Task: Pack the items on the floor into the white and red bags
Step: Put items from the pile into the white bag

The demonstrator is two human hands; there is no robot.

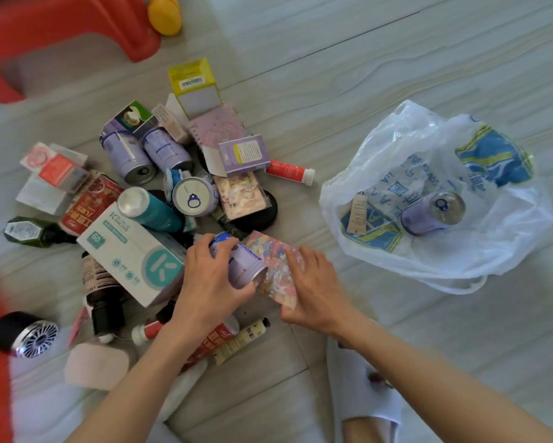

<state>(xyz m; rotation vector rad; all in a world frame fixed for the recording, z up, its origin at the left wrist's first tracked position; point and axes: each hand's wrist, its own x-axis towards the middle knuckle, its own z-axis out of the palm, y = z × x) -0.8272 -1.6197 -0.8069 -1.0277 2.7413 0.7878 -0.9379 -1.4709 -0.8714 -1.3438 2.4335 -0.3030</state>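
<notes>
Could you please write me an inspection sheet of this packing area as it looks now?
Surface: pale wood-grain floor.
Job's things: white bag lies open on the right with one purple can inside; a pile of cans, boxes, bottles and tubes sits left of it, including a white box; red bag not seen.
Clutter: red stool, yellow object, black round device.
Grippers: left hand grips a purple can; right hand holds a colourful packet.
Cables: nothing seen.
Surroundings: white slipper at bottom.
</notes>
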